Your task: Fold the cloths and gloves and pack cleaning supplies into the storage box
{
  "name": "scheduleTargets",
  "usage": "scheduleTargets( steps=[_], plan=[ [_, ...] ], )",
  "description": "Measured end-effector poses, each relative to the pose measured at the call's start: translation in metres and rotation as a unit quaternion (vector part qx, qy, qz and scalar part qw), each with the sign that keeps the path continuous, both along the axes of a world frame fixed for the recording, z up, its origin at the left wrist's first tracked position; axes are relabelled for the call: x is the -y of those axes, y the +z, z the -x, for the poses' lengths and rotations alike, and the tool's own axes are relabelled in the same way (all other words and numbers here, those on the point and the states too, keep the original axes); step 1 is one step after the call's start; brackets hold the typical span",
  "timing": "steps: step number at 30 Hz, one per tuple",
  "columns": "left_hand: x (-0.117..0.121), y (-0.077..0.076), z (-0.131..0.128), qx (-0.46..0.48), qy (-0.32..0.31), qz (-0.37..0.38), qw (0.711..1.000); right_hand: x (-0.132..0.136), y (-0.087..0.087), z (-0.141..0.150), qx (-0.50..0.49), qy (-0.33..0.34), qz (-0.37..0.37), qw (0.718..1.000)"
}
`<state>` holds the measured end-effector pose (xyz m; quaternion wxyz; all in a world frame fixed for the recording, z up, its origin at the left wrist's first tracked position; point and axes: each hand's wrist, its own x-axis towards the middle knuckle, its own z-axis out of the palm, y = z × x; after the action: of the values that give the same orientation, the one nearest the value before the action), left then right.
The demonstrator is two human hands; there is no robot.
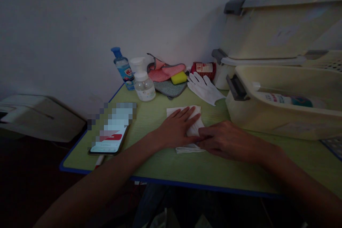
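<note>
My left hand [176, 130] lies flat with its fingers spread on a folded white cloth [194, 130], pressing it against the table. At the cloth's right edge, my right hand [227, 140] is closed, its curled fingers gripping the edge close to my left thumb. Part of the cloth is hidden under both hands. Just behind it, a white glove [204, 87] is spread on the tabletop.
The green table [160, 164] has a blue edge. A phone [114, 128] lies left; behind stand a blue bottle [125, 71], a pump bottle [144, 87], pink cloths [165, 73], a yellow sponge [179, 77] and a red package [204, 69]. Cream bins [267, 121] occupy the right.
</note>
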<state>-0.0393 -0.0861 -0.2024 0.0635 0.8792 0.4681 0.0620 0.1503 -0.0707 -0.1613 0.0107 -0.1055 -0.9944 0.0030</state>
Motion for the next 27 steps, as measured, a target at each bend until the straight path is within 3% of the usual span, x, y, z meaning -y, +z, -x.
scheduleTargets(
  steps=[12,19,24,27],
  plan=[
    [0.000,0.001,0.000,-0.010,-0.002,0.007,1.000,-0.002,0.003,-0.002,-0.003,-0.003,0.037,0.999],
    [0.000,0.001,0.000,-0.001,-0.004,0.013,1.000,-0.005,0.002,-0.002,-0.067,-0.088,0.117,0.987],
    [0.000,0.001,0.001,0.009,-0.007,0.011,1.000,-0.014,-0.009,0.002,-0.119,-0.123,0.147,0.974],
    [0.000,0.001,0.001,0.010,-0.005,0.005,1.000,-0.017,-0.015,0.004,-0.127,-0.151,0.205,0.959]
  ],
)
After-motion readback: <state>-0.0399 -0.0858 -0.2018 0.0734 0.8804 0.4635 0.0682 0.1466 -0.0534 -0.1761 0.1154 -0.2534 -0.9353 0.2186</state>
